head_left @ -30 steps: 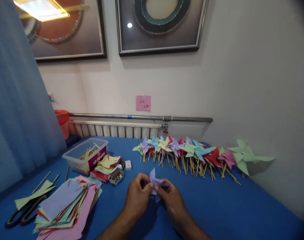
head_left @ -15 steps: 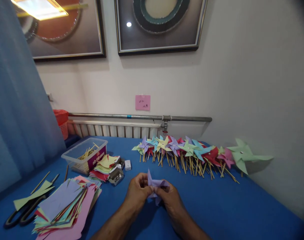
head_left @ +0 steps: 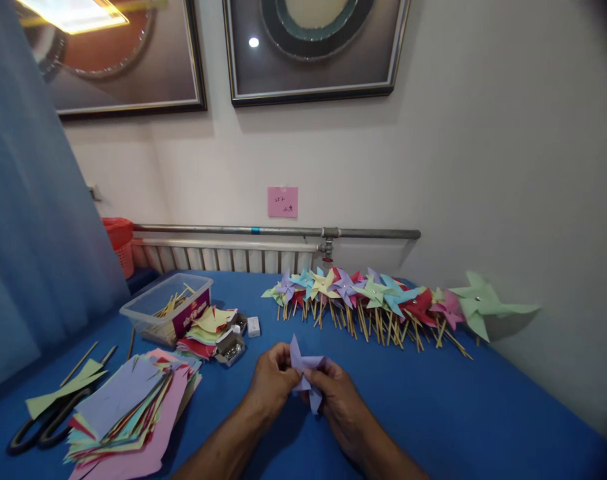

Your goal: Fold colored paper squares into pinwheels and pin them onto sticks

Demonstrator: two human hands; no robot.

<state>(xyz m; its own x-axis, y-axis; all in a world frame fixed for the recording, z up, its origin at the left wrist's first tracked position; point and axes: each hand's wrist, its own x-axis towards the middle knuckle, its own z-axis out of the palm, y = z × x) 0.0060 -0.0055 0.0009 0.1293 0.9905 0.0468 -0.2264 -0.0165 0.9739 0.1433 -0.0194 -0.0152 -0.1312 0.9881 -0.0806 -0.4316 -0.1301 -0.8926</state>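
Head view: since the earlier frame the hands have drawn slightly nearer, the purple paper pinwheel (head_left: 306,373) turned a little. Left hand (head_left: 273,380) and right hand (head_left: 336,393) both pinch it between them, above the blue table (head_left: 458,413) (its centre hidden by fingertips). Finished pinwheels (head_left: 378,303) lie beyond.
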